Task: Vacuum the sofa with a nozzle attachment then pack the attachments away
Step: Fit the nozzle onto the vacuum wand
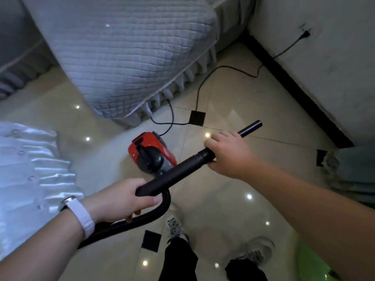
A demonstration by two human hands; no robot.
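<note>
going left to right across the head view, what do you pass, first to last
white watch → left hand, gripping the black wand → right hand, gripping it too → wall plug. red vacuum skipped: it overlaps the left hand sideways

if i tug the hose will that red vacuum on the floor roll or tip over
The red vacuum probably rolls: what looks like a wheel shows on its side, and the tile floor is glossy. It sits low, so tipping seems unlikely. Its slack cord shouldn't hold it back.
</note>
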